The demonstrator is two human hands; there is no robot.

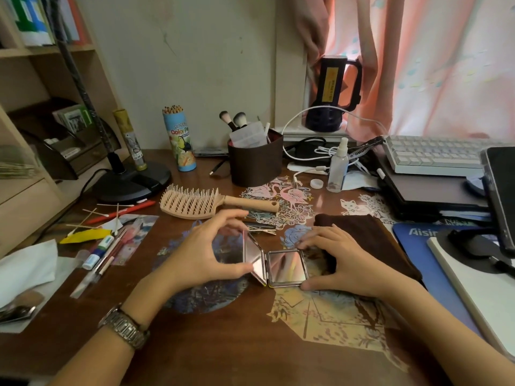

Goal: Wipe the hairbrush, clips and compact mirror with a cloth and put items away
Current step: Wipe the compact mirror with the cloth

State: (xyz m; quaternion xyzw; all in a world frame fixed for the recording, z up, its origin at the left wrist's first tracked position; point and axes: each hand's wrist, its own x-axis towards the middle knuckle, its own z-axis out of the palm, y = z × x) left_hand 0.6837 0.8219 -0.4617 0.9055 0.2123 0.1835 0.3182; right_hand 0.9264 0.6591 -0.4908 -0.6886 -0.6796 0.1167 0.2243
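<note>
- Compact mirror [274, 264] lies open on the table [223, 330], mid-task.
- Left hand [206, 254] pinches the raised lid half between thumb and fingers.
- Right hand [338, 260] grips the flat half by its edges.
- Brown cloth [370, 235] lies under and behind the right hand, not held.
- Hairbrush [206, 203] and clips [260, 228] sit just behind the mirror, not put away; whether wiped, cannot tell.

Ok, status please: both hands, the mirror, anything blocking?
Left hand grips raised half, right hand steadies flat half. Compact mirror open on desk. Brown cloth beside it. Nothing blocking.
</note>
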